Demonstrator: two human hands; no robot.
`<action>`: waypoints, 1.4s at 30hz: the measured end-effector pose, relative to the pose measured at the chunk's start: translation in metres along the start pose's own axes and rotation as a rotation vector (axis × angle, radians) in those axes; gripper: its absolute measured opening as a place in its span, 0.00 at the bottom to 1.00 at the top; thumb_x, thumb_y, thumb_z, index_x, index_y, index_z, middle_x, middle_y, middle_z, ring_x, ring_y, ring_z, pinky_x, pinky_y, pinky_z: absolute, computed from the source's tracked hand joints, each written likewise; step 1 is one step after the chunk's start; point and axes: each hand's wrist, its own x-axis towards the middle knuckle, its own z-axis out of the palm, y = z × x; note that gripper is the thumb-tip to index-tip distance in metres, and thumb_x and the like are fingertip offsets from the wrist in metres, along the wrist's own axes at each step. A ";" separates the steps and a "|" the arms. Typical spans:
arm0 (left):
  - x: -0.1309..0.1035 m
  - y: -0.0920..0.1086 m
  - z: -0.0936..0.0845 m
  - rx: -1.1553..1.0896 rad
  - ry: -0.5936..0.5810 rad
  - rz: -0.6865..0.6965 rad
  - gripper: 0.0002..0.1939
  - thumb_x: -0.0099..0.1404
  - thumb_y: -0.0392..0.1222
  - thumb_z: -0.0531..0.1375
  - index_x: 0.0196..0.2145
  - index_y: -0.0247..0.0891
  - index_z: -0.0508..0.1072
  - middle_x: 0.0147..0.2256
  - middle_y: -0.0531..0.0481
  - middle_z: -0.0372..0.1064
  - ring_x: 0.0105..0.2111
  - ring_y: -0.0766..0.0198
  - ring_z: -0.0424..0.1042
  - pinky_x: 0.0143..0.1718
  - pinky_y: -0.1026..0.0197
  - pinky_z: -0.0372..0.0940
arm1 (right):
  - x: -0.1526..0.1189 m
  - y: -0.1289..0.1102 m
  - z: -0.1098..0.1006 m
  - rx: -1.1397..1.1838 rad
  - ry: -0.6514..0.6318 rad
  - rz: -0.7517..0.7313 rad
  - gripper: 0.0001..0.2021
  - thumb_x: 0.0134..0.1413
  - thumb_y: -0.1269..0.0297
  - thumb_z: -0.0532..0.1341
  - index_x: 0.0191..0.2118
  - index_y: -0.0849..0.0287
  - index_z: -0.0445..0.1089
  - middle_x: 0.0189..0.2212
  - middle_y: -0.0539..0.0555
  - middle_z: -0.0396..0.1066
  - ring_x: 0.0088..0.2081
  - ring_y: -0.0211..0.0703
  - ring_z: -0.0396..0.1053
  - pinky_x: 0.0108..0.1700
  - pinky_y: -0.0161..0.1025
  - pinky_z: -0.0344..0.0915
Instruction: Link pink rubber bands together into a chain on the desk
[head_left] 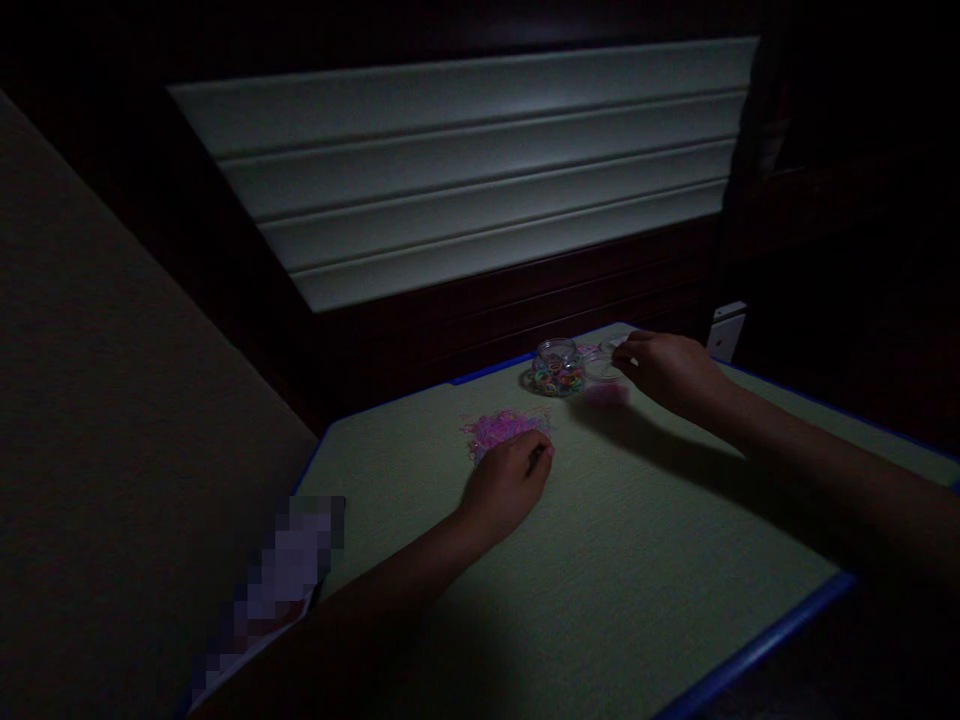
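My left hand (510,480) is closed at the near edge of a pile of pink and purple bands (499,428); what its fingers pinch, if anything, is too small to tell. Beyond, a clear round jar (557,368) holds many-coloured rings. To its right my right hand (667,368) has its fingertips closed at a clear, thin object (602,366), perhaps a lid or container, whose shape is hard to make out. A blurred pink patch (606,394) shows just below that object.
The table (600,540) has a pale green top with blue edging. A pixelated flat item (292,570) lies at the left edge. A white box (726,332) stands past the far right edge, and a slatted panel (487,160) rises behind.
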 end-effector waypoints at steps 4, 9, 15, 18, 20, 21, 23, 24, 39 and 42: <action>0.000 0.001 0.000 -0.002 0.001 -0.013 0.10 0.60 0.41 0.47 0.30 0.38 0.66 0.24 0.53 0.63 0.24 0.69 0.61 0.24 0.67 0.52 | -0.001 0.000 -0.001 -0.019 -0.032 -0.003 0.15 0.53 0.63 0.47 0.37 0.60 0.70 0.34 0.56 0.69 0.30 0.40 0.66 0.27 0.34 0.52; 0.001 0.000 0.000 -0.008 0.004 -0.013 0.10 0.60 0.41 0.47 0.30 0.37 0.66 0.24 0.53 0.63 0.24 0.69 0.61 0.23 0.67 0.52 | -0.001 0.000 0.001 -0.017 -0.028 -0.026 0.16 0.54 0.62 0.47 0.36 0.59 0.70 0.33 0.56 0.69 0.29 0.40 0.65 0.27 0.34 0.50; 0.000 -0.001 0.000 0.006 0.000 -0.001 0.10 0.60 0.42 0.47 0.30 0.38 0.66 0.25 0.53 0.64 0.24 0.69 0.61 0.24 0.68 0.53 | -0.002 -0.001 0.001 -0.002 0.022 -0.047 0.15 0.54 0.63 0.47 0.37 0.59 0.70 0.34 0.56 0.69 0.29 0.39 0.64 0.27 0.34 0.50; 0.000 -0.001 0.001 0.016 0.004 0.007 0.10 0.60 0.41 0.47 0.30 0.38 0.66 0.25 0.53 0.64 0.25 0.69 0.62 0.24 0.68 0.53 | -0.004 -0.006 -0.003 0.032 0.049 -0.075 0.16 0.54 0.63 0.46 0.37 0.59 0.70 0.34 0.55 0.68 0.29 0.39 0.64 0.27 0.34 0.50; 0.001 -0.001 0.001 0.019 0.005 0.015 0.10 0.60 0.41 0.47 0.30 0.38 0.66 0.25 0.53 0.64 0.25 0.69 0.62 0.24 0.68 0.53 | -0.006 -0.012 -0.005 0.071 0.064 -0.109 0.15 0.55 0.63 0.46 0.38 0.59 0.69 0.34 0.56 0.68 0.30 0.39 0.64 0.27 0.33 0.51; 0.001 -0.001 0.001 0.019 0.005 0.017 0.10 0.60 0.41 0.47 0.30 0.38 0.66 0.25 0.53 0.64 0.25 0.69 0.62 0.24 0.68 0.53 | -0.007 -0.015 -0.006 0.094 0.069 -0.134 0.15 0.55 0.63 0.47 0.39 0.59 0.69 0.34 0.56 0.68 0.31 0.39 0.64 0.28 0.33 0.51; 0.001 0.000 0.001 0.021 0.006 0.010 0.10 0.60 0.41 0.47 0.30 0.38 0.66 0.25 0.53 0.64 0.25 0.69 0.62 0.24 0.68 0.53 | -0.011 -0.023 -0.006 0.140 0.069 -0.190 0.14 0.54 0.64 0.47 0.39 0.59 0.69 0.33 0.55 0.68 0.32 0.39 0.64 0.29 0.33 0.51; 0.001 0.000 0.001 0.021 0.008 0.004 0.10 0.60 0.41 0.47 0.30 0.38 0.66 0.25 0.53 0.64 0.25 0.69 0.62 0.24 0.68 0.53 | -0.012 -0.026 -0.005 0.160 0.065 -0.216 0.14 0.54 0.64 0.47 0.38 0.59 0.69 0.32 0.55 0.68 0.32 0.39 0.64 0.29 0.33 0.52; 0.001 0.001 0.000 0.012 0.010 0.002 0.10 0.60 0.41 0.47 0.29 0.37 0.66 0.25 0.53 0.64 0.24 0.69 0.61 0.24 0.68 0.52 | -0.017 -0.048 0.030 0.581 -0.008 -0.261 0.11 0.50 0.67 0.53 0.40 0.61 0.68 0.31 0.55 0.67 0.28 0.35 0.62 0.30 0.31 0.55; 0.001 0.000 0.000 0.012 0.007 0.011 0.10 0.60 0.41 0.47 0.29 0.37 0.66 0.25 0.53 0.63 0.24 0.69 0.61 0.24 0.68 0.52 | -0.016 -0.051 0.041 0.588 -0.056 -0.246 0.12 0.50 0.66 0.53 0.39 0.61 0.68 0.30 0.54 0.67 0.28 0.35 0.62 0.30 0.31 0.55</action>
